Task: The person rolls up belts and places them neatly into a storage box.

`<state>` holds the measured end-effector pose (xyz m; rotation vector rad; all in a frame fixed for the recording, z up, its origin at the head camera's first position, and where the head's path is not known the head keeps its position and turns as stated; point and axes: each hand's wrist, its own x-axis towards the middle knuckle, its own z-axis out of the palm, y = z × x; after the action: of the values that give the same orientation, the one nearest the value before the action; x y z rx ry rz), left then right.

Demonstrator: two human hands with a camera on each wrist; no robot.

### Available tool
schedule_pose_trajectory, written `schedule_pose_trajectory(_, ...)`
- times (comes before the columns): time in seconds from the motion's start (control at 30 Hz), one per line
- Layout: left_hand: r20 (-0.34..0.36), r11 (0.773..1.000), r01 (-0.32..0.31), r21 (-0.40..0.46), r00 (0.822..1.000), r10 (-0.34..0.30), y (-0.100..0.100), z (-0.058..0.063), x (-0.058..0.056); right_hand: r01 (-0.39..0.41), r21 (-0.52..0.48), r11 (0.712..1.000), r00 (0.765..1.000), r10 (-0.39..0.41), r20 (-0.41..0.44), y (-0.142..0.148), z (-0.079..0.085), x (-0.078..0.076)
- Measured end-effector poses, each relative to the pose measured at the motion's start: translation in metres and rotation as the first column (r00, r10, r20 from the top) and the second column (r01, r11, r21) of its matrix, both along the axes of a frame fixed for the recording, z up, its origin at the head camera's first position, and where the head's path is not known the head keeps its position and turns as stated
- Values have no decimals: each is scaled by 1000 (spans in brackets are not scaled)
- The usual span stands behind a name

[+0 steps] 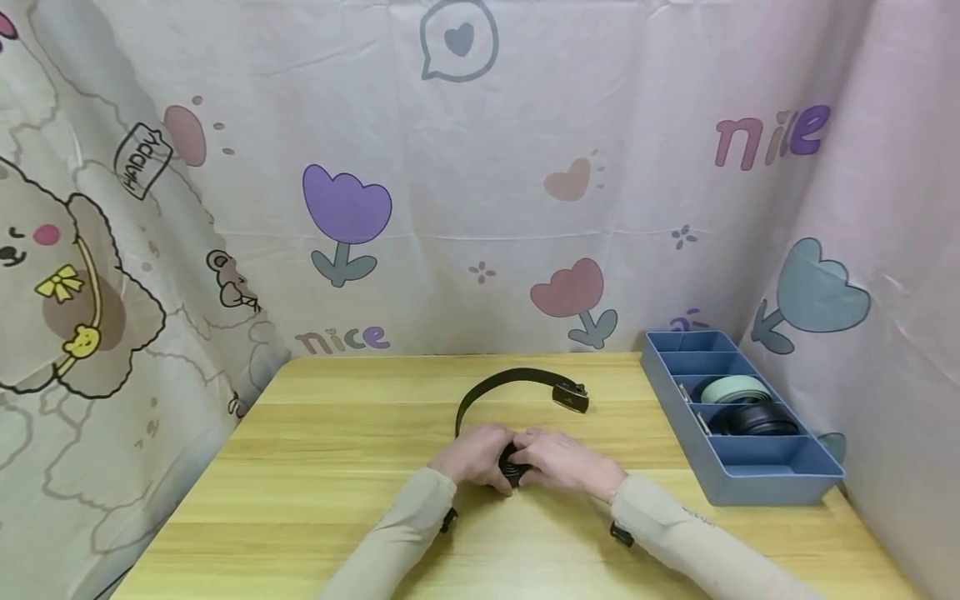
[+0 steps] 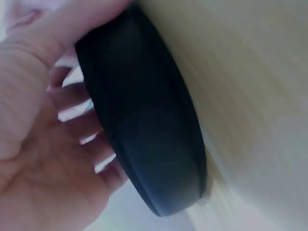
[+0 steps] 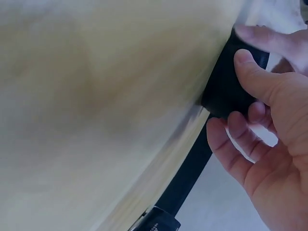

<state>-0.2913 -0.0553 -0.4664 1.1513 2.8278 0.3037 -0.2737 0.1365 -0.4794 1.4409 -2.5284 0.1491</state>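
Note:
A black belt [image 1: 513, 468] is partly wound into a coil that stands on its edge on the table, between both hands. Its loose length curves away behind the hands to a buckle [image 1: 572, 399] lying farther back. My left hand [image 1: 474, 456] grips the coil from the left; the left wrist view shows the thumb along its upper edge and the fingers behind. From the other side my right hand [image 1: 567, 463] pinches the coil, thumb on its outer face and fingertips at its lower edge in the right wrist view. The coil's inner turns are mostly hidden by the fingers.
A blue divided box [image 1: 720, 489] stands at the table's right. One compartment holds a mint-green rolled belt [image 1: 733, 389], and the one in front of it a black rolled belt [image 1: 761, 419]. Patterned curtains [image 1: 465, 167] hang behind and at both sides of the wooden table [image 1: 337, 467].

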Motion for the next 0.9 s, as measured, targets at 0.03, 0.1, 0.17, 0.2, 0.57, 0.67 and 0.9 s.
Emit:
schedule_pose_trajectory(0.03, 25, 1000, 11, 2, 1000, -11, -2, 0, 0, 3, 10, 1000, 1000, -3, 6, 0, 0, 0)
schedule_pose_trajectory(0.1, 53, 1000, 18, 12, 998, -19, -4, 1, 0, 12, 29, 1000, 1000, -12, 24, 0, 1, 0)
schedule_pose_trajectory(0.17, 53, 1000, 3, 21, 999, -5, -6, 0, 0, 21, 38, 999, 999, -23, 36, 0, 2, 0)
schedule_pose_trajectory(0.2, 40, 1000, -5, 25, 999, 4, -6, 0, 0, 27, 38, 999, 999, -28, 37, -1, 2, 0)
schedule_pose_trajectory(0.57, -40, 998, -47, 36, 998, 49, -7, 1, 0, 45, 4, 999, 998, -45, 53, -6, 8, 4)
schedule_pose_trajectory(0.67, 28, 999, -18, 40, 999, 17, -12, 3, -1, 44, 37, 998, 998, -46, 53, -5, 9, 2)
schedule_pose_trajectory(0.9, -30, 998, -16, 53, 999, 18, -12, 0, -2, 50, 40, 998, 998, -51, 31, -8, 7, 2)
